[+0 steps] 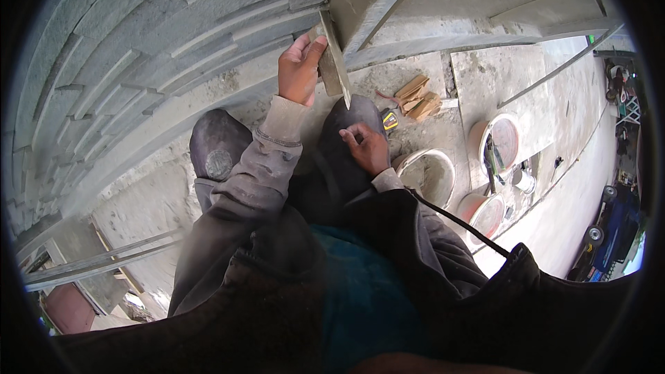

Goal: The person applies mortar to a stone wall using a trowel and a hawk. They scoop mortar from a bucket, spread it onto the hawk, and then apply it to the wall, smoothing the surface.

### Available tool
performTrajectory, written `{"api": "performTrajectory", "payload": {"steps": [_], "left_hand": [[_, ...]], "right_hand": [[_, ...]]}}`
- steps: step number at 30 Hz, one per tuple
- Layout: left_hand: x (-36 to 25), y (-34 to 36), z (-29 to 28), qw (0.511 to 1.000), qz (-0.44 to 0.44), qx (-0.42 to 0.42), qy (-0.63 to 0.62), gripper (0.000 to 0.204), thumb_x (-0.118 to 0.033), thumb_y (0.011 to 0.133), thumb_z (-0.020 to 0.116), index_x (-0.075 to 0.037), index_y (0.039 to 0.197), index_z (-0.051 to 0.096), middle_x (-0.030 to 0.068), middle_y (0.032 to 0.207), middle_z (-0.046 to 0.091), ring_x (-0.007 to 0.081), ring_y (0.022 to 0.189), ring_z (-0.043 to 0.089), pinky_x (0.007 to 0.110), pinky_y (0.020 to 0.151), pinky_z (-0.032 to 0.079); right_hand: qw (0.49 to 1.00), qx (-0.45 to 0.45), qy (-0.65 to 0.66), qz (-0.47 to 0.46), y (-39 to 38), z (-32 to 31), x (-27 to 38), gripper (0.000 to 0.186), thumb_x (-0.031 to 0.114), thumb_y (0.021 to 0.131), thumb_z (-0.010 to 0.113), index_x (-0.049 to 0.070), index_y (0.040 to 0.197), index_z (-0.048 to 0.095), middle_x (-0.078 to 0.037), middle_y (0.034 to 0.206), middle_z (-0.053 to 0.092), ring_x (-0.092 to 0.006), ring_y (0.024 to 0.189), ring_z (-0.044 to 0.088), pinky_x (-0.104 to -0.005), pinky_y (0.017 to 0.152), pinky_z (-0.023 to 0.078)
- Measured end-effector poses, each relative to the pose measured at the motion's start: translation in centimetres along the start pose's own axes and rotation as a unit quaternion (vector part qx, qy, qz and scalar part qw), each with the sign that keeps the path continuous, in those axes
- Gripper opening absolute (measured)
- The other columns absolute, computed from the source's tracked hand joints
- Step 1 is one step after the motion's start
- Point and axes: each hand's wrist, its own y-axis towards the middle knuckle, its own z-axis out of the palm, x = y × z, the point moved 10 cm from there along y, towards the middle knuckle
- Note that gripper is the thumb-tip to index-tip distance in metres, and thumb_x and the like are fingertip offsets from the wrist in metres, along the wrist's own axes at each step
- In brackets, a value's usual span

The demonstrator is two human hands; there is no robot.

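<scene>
My left hand (299, 69) is raised at the foot of a grey stacked-stone wall (173, 34). Its fingers and thumb grip a long, narrow, flat grey-brown strip (335, 62), whose pale pointed end aims down toward my knee. The strip stands beside the corner where the stone meets a smooth grey upright (374, 7); whether it touches the wall I cannot tell. Over my right thigh, my right hand (367, 149) is curled closed, and what its fingers hold, if anything, is hidden. A yellow and black tape measure (390, 120) lies just past that knee.
Brown folded pieces (419, 99) lie on the dusty floor. To the right stand a mortar-crusted bucket (428, 174), a bucket with tools (504, 140), another bucket (485, 215) and a white can (524, 181). Metal bars (111, 260) cross at lower left; a dark blue vehicle (609, 235) stands far right.
</scene>
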Motion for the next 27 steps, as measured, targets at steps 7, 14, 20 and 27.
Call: {"api": "performTrajectory", "payload": {"steps": [7, 14, 20, 27], "left_hand": [[-1.0, -0.1, 1.0, 1.0, 0.01, -0.012, -0.019, 0.041, -0.014, 0.098, 0.065, 0.01, 0.13, 0.057, 0.0087, 0.113, 0.069, 0.0099, 0.095, 0.063, 0.024, 0.084, 0.05], [-4.9, -0.7, 3.2, 0.996, 0.079, 0.015, 0.031, 0.034, -0.021, 0.101, 0.062, 0.004, 0.124, 0.061, 0.0047, 0.105, 0.068, 0.0094, 0.09, 0.064, 0.027, 0.077, 0.053], [-7.0, -1.1, 4.5, 0.995, 0.102, 0.01, 0.019, 0.038, -0.014, 0.097, 0.066, 0.008, 0.128, 0.062, 0.0081, 0.111, 0.071, 0.0091, 0.096, 0.063, 0.023, 0.085, 0.05], [-8.3, -1.1, 5.1, 0.984, 0.149, 0.003, 0.099, 0.041, -0.017, 0.097, 0.067, 0.008, 0.128, 0.062, 0.0071, 0.106, 0.072, 0.007, 0.091, 0.061, 0.022, 0.081, 0.049]], "right_hand": [[1.0, 0.001, -0.019, -0.009, 0.3, 0.4, -0.7, 0.025, 0.036, 0.091, 0.073, 0.011, 0.087, 0.069, -0.005, 0.073, 0.071, -0.0228, 0.065, 0.069, -0.0363, 0.06, 0.051], [1.0, 0.002, -0.027, -0.001, 0.6, 0.5, -0.4, 0.022, 0.034, 0.087, 0.076, 0.014, 0.083, 0.068, -0.004, 0.074, 0.071, -0.0278, 0.066, 0.069, -0.0397, 0.059, 0.051], [0.999, 0.001, -0.034, -0.003, 0.6, 0.4, 0.0, 0.021, 0.034, 0.086, 0.076, 0.015, 0.082, 0.068, -0.003, 0.074, 0.071, -0.0271, 0.066, 0.069, -0.0396, 0.058, 0.051], [1.0, 0.006, -0.028, 0.009, 0.6, 0.6, -0.3, 0.022, 0.035, 0.087, 0.075, 0.015, 0.083, 0.069, -0.003, 0.075, 0.071, -0.0267, 0.067, 0.069, -0.0394, 0.059, 0.051]]}}
